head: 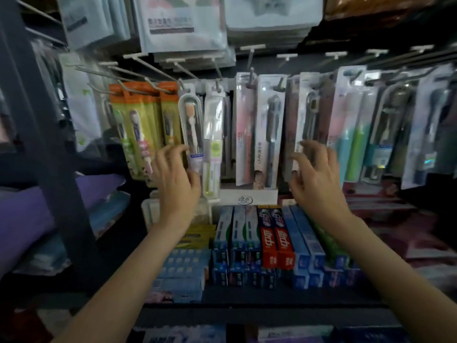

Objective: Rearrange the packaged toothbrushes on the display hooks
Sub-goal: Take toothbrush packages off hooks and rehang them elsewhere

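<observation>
Packaged toothbrushes hang in a row on metal display hooks (158, 85). My left hand (175, 179) reaches up to a clear-cased toothbrush pack (191, 125), its loosely curled fingers at the pack's lower end; a firm grip does not show. Left of it hang orange-and-yellow toothbrush packs (141, 125). My right hand (316, 177) is raised with spread fingers at the bottom of a grey toothbrush pack (309, 115). Between the hands hang a pink pack (243, 129) and a white pack with a grey brush (270, 129). The frame is blurred.
Toothpaste boxes (269, 238) are stacked on the shelf below the hooks. Green and teal brush packs (358, 125) hang at the right. Bagged goods (183, 28) hang above. A dark upright post (49, 149) stands at the left, beside purple cloth (29, 214).
</observation>
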Tool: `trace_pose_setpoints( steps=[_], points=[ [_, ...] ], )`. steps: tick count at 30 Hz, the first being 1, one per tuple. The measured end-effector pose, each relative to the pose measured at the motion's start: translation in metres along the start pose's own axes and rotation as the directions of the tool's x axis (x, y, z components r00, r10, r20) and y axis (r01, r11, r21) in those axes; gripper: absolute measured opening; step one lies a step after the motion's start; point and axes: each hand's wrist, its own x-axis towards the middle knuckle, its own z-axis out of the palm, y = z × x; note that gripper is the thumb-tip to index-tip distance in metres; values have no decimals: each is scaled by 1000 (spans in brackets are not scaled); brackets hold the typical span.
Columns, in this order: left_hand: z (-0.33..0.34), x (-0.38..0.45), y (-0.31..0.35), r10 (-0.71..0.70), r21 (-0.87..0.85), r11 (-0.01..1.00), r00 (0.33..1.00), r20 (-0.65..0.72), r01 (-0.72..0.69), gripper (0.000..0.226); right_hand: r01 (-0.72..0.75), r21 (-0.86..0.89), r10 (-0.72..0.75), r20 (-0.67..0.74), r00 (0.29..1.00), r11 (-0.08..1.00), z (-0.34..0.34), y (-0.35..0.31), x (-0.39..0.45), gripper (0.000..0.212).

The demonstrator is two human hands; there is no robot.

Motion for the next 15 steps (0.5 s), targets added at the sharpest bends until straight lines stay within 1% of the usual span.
trace_pose_setpoints(
  steps=[2, 4, 5, 7, 8, 9, 11, 15],
  points=[
    [14, -5, 24, 99, -55, 994, 995, 4, -98, 41, -131, 30, 132, -53, 990, 991, -14, 22, 0, 36],
    [29, -9, 45, 181, -80, 980, 983, 7, -180, 39, -261, 173, 279, -90, 956, 950, -24, 41, 4, 46],
    [38, -10, 56, 203, -90, 975, 979, 10, -202, 39, -332, 269, 361, -65, 930, 904, -28, 51, 7, 54],
    [55, -12, 77, 215, -122, 970, 976, 21, -211, 39, -473, 381, 482, 80, 873, 794, -31, 70, 13, 71],
    [65, -13, 87, 210, -142, 969, 977, 25, -204, 40, -515, 406, 494, 165, 854, 755, -29, 79, 14, 78],
    [75, -13, 96, 199, -165, 967, 980, 28, -192, 39, -530, 435, 475, 236, 848, 728, -26, 87, 15, 82],
    [95, -13, 115, 183, -207, 963, 983, 36, -171, 36, -518, 490, 409, 318, 855, 702, -21, 99, 14, 79],
    [129, -15, 143, 183, -222, 960, 982, 44, -169, 42, -413, 506, 299, 293, 908, 757, -20, 128, 16, 60]
  ],
)
